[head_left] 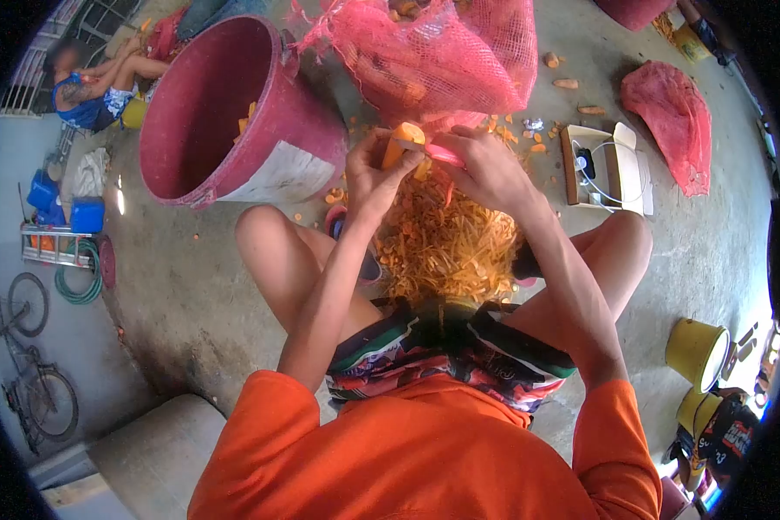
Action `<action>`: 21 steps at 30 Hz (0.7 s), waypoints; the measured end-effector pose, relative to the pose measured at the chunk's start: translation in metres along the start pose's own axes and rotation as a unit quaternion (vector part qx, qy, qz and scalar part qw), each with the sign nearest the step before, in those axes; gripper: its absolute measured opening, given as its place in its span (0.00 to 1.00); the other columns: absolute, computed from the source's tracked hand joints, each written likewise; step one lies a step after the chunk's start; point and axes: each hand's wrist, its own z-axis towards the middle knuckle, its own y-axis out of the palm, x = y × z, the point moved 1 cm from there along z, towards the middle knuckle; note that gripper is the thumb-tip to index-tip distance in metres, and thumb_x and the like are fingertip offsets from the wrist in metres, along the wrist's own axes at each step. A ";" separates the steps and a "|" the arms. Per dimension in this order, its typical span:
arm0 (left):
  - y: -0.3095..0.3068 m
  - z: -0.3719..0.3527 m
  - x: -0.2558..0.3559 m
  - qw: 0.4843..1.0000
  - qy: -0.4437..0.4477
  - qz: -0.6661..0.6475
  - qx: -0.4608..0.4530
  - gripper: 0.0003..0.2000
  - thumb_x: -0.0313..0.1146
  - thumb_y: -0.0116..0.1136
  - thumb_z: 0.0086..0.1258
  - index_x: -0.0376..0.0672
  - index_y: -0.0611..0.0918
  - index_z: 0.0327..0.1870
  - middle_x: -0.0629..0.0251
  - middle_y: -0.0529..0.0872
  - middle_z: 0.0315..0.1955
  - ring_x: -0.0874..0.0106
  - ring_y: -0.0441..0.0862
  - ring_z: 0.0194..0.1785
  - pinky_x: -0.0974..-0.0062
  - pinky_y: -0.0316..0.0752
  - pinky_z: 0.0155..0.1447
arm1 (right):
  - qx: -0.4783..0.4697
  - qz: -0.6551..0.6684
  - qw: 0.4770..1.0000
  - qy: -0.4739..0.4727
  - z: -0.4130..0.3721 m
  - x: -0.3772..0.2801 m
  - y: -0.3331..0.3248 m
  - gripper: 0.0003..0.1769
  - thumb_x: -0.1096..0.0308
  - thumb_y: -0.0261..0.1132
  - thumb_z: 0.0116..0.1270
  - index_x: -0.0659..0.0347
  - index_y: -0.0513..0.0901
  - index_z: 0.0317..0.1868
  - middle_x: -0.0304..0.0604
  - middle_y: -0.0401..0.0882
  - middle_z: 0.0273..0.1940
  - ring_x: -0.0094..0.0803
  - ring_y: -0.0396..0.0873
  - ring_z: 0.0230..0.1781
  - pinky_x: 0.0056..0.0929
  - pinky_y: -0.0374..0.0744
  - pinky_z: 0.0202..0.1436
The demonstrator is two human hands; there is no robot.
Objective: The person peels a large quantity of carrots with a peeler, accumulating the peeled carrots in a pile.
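Note:
My left hand is wrapped around a thick peeled carrot, its pale orange end tilted up. In my right hand is a knife with a pink handle. Its short blade lies across the carrot, close to my left thumb. Directly below both hands, a large heap of orange peelings covers the floor between my legs.
A big maroon tub with carrot pieces inside stands at the left. Ahead lies a pink mesh sack of carrots. On the right are an open cardboard box, a red sack and a yellow bucket. Another person sits at upper left.

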 end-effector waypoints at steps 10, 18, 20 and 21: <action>-0.002 -0.001 0.001 0.999 0.046 0.024 -0.004 0.15 0.31 0.78 0.63 0.41 0.83 0.46 0.71 0.88 0.42 0.79 0.84 0.46 0.78 0.80 0.52 | 0.022 -0.027 0.999 0.012 -0.003 -0.006 0.002 0.22 0.70 0.68 0.57 0.67 0.83 0.54 0.60 0.84 0.34 0.60 0.83 0.39 0.53 0.82 0.44; -0.022 -0.010 0.003 0.990 0.068 -0.052 -0.114 0.22 0.41 0.84 0.56 0.43 0.83 0.45 0.75 0.86 0.37 0.82 0.82 0.41 0.81 0.77 0.47 | -0.015 -0.071 0.979 0.189 -0.008 0.061 -0.008 0.20 0.52 0.64 0.74 0.64 0.85 0.46 0.58 0.84 0.32 0.55 0.84 0.33 0.49 0.78 0.37; -0.019 -0.009 0.023 0.992 0.038 -0.019 -0.120 0.23 0.40 0.84 0.55 0.44 0.83 0.47 0.74 0.86 0.38 0.82 0.82 0.42 0.81 0.77 0.48 | 0.017 -0.013 0.983 0.184 -0.006 0.041 -0.020 0.23 0.49 0.64 0.75 0.65 0.84 0.46 0.59 0.83 0.31 0.53 0.84 0.33 0.48 0.77 0.38; -0.018 -0.008 0.033 0.991 0.008 0.019 -0.128 0.25 0.38 0.84 0.54 0.44 0.82 0.50 0.73 0.86 0.39 0.81 0.82 0.43 0.81 0.77 0.50 | 0.053 0.048 0.982 0.177 -0.004 0.037 -0.021 0.26 0.45 0.63 0.75 0.65 0.83 0.47 0.59 0.81 0.29 0.52 0.84 0.33 0.48 0.77 0.39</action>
